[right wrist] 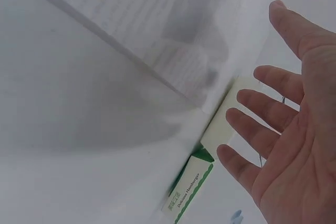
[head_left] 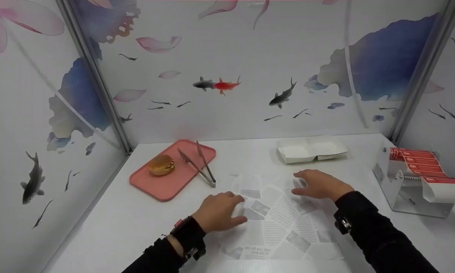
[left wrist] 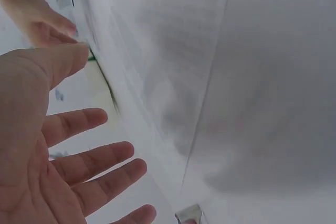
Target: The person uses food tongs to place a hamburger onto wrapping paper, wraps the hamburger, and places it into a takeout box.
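A sheet of newspaper-print wrapping paper (head_left: 276,223) lies flat on the white table between my two hands. My left hand (head_left: 220,212) hovers over its left edge, fingers spread and nothing held. Over the upper right part of the sheet is my right hand (head_left: 320,184), its fingers apart and holding nothing. In the right wrist view the right hand (right wrist: 283,114) shows an empty palm, and the left wrist view shows the same of the left hand (left wrist: 68,145). A hamburger (head_left: 162,165) and metal tongs (head_left: 201,167) rest on a pink tray (head_left: 167,193) at the back left.
An opened white hamburger box (head_left: 311,149) stands at the back right of the table. Beside the right arm is a metal dispenser (head_left: 386,185) with a roll of red and white labels (head_left: 424,163). Printed walls (head_left: 227,117) enclose the table at the back and sides.
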The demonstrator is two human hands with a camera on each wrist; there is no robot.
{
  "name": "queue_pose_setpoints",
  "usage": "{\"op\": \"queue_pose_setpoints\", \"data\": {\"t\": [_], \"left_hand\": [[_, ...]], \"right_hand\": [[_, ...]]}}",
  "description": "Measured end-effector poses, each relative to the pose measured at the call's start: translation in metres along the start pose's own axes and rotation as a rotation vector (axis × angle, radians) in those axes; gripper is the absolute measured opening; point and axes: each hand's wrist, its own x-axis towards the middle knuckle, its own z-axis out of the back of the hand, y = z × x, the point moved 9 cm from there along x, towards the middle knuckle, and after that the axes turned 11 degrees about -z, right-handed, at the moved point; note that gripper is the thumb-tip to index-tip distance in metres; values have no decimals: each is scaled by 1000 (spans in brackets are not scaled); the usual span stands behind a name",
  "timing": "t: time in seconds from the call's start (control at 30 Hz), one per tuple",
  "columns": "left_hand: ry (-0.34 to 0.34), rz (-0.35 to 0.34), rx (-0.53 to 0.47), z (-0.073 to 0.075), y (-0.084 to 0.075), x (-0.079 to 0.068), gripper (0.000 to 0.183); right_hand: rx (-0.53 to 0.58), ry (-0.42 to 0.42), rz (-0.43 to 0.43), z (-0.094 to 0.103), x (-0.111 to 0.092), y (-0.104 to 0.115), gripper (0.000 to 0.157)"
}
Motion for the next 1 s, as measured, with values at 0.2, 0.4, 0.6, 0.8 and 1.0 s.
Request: {"op": "queue_pose_setpoints", "data": {"t": [0.2, 0.4, 0.6, 0.8, 1.0], "left_hand": [[14, -26, 28, -10, -26, -19, 50], [66, -1, 25, -21, -32, -26, 50], [70, 2, 17, -25, -33, -29, 49], [47, -18, 20, -23, -33, -31, 45], [66, 8, -10, -23, -25, -32, 41]], "right_hand": [[-53, -2, 9, -13, -2, 1, 73], [-79, 15, 6, -20, -4, -1, 73], [-95, 11, 11, -22, -3, -2, 71], [-92, -4, 28, -20, -12, 1, 71], [-117, -19, 9, -21, -23, -1, 70]]}}
